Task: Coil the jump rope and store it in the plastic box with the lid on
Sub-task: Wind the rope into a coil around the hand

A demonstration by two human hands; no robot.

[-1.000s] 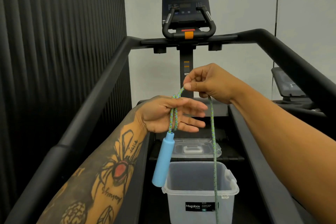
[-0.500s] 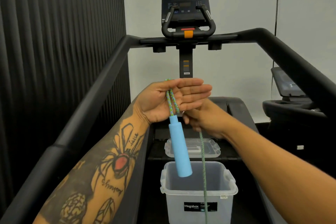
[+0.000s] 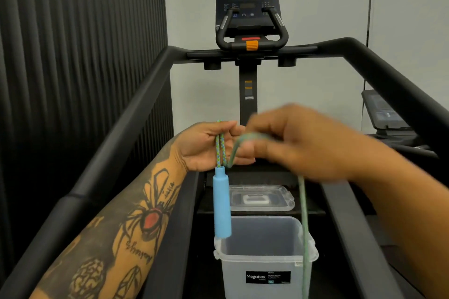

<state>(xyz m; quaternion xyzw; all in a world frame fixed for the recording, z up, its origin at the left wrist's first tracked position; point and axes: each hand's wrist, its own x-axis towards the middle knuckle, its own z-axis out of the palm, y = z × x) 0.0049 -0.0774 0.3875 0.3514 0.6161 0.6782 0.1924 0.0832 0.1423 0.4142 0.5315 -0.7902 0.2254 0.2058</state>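
Note:
My left hand (image 3: 206,147) is palm-up at mid frame with two strands of the green-blue jump rope (image 3: 220,149) lying across it, its thumb pinching them. The rope's light blue handle (image 3: 221,205) hangs straight down from that hand. My right hand (image 3: 298,139), blurred by motion, holds the rope's long strand (image 3: 303,221) and carries it over the left fingers; the strand drops past the box's right side and out of frame. Below stands the open, translucent plastic box (image 3: 266,256), nothing visible inside. Its clear lid (image 3: 261,198) lies flat just behind it.
I stand on a treadmill deck (image 3: 340,238) between two thick black side rails (image 3: 116,148). The console (image 3: 247,11) and its handles rise ahead. A dark ribbed wall runs along the left. A second machine (image 3: 386,111) sits at the right.
My right hand has come up from under the left hand and swung the long strand over the left fingers. The blue handle has swung back to hang vertically.

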